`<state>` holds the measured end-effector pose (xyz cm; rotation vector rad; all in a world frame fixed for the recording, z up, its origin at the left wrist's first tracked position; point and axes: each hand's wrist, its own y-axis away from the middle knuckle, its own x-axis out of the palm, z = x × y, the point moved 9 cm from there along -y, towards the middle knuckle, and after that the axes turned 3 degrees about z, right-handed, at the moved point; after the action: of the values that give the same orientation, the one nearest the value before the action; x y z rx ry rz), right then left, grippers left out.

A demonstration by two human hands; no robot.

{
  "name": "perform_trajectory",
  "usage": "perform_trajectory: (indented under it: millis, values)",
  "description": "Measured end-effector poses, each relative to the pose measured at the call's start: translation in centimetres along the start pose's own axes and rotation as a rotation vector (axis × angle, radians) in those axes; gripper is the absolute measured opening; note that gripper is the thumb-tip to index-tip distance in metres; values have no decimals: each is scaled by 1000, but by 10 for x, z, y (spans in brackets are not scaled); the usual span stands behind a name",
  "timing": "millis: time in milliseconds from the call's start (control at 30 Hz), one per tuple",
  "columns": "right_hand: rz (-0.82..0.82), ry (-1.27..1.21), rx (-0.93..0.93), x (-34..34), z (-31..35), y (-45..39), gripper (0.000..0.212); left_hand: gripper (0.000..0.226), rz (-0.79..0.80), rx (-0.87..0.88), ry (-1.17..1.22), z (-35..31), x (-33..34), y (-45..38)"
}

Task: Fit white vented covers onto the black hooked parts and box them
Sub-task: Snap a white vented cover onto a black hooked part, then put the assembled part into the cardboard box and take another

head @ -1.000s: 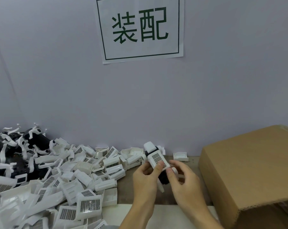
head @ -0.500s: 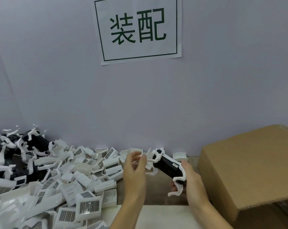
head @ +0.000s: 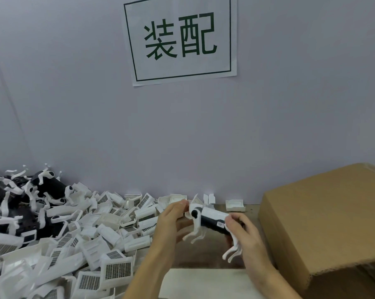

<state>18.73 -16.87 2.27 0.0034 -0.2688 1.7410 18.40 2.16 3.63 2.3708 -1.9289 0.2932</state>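
I hold one black hooked part (head: pixel 212 223) crosswise above the bench, a white cover lying along its top and white hooks hanging under both ends. My left hand (head: pixel 171 223) pinches its left end at the round black cap. My right hand (head: pixel 244 236) grips its right end. A heap of loose white vented covers (head: pixel 117 268) fills the bench to the left. Behind it, at the far left, lie more black hooked parts (head: pixel 50 186). The brown cardboard box (head: pixel 324 223) stands just right of my right hand, its flap tilted toward me.
A grey wall rises right behind the bench, with a paper sign (head: pixel 180 39) in green characters. One white cover (head: pixel 235 205) sits alone against the wall near the box. A pale sheet (head: pixel 203 281) lies at the front edge between my arms.
A second ago both hands pressed a vented cover on the upright part. Since then the part has been turned to lie crosswise, and my hands have spread to its two ends.
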Motion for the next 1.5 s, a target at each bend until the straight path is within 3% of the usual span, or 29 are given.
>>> perform_trajectory:
  millis: [167, 267, 400, 500, 633, 733, 833, 1000, 1100, 1200, 1333, 1367, 1400, 1500]
  values:
    - [152, 298, -353, 21, 32, 17, 39, 32, -27, -149, -43, 11, -8, -2]
    - [218, 596, -530, 39, 46, 26, 38, 19, 3, -205, -60, 21, -9, -3]
    - [222, 949, -557, 48, 42, 24, 52, 16, -97, -139, -57, 18, -23, -6]
    - [238, 1223, -466, 48, 30, 18, 67, 4, -161, -142, -46, 16, -30, -2]
    - [201, 1212, -350, 44, 20, 12, 68, 11, -149, -183, -78, 15, -29, 4]
    - [116, 1110, -295, 31, 19, 10, 59, 26, -167, -133, -203, 4, -27, 3]
    - [105, 861, -263, 27, 21, 12, 41, 42, -228, -108, -111, -2, -36, -1]
    - [-88, 389, -149, 8, 38, 11, 4, 37, -280, -94, 10, 27, -33, 2]
    - [-218, -6, -35, -25, 60, 1, 12, 32, -241, -110, -67, 39, -20, 3]
    - [-242, -431, -27, -63, 104, -7, 16, 26, -222, -124, -99, 39, -15, 2]
    - [-388, -681, -258, -143, 166, -16, 35, 27, -199, -123, -176, 40, -8, 5]
    - [-457, -746, -272, -164, 168, -19, 32, 28, -193, -111, -201, 38, -6, 6]
    - [-494, -805, -255, -179, 166, -22, 32, 29, -187, -97, -226, 37, -5, 7]
    - [-406, -763, -149, -173, 147, -37, 62, 30, -187, -38, -326, 34, -3, 8]
